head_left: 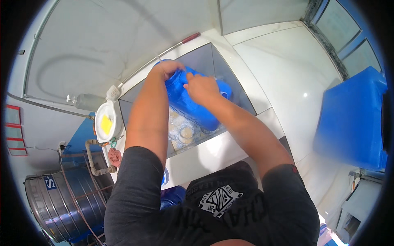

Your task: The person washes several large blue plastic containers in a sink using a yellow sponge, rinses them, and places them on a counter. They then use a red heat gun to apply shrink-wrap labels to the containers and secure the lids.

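Observation:
A blue plastic water jug (193,107) lies tilted inside a grey-sided wash basin (206,57). My left hand (170,67) curves over the far left end of the jug, gripping it; some fingertips are hidden. On the jug's upper side rests my right hand (203,88), its fingers curled in. Whatever may be inside those fingers does not show. A small round opening (224,94) is visible at the jug's right end. Foamy water (180,127) covers the basin floor, with a pale round shape in it near the front wall.
Left of the basin are a white bowl (115,119) with a yellow sponge (106,124), a clear pump bottle (88,101) and a pink cloth (115,157). A red-handled rod (191,37) lies behind. A large blue container (353,119) stands right, a steel tank (61,205) lower left.

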Tool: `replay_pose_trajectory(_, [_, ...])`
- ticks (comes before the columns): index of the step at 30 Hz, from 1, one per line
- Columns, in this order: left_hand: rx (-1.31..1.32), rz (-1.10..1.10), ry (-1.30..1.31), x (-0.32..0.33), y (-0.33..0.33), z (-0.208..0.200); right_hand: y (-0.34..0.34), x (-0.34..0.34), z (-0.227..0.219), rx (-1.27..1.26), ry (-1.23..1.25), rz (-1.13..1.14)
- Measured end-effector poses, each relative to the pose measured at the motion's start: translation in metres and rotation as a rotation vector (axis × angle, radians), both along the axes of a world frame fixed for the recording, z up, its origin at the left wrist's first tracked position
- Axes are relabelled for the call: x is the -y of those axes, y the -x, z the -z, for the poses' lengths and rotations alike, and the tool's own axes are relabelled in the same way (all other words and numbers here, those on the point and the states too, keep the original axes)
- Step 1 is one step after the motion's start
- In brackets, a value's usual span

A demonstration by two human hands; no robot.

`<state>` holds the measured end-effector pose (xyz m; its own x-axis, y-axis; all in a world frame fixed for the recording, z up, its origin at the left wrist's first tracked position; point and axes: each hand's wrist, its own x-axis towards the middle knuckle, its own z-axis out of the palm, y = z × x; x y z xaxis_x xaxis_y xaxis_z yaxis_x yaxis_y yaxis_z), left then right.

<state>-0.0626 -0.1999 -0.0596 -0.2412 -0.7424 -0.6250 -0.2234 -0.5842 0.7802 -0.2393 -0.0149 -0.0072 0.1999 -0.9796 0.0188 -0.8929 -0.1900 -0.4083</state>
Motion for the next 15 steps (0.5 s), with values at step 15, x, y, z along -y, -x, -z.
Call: replay_pose_trajectory(15, [0.848, 0.322, 1.514, -0.102, 0.029, -0.035, 0.048, -0.007, -0.006, 0.285, -0.105, 0.24])
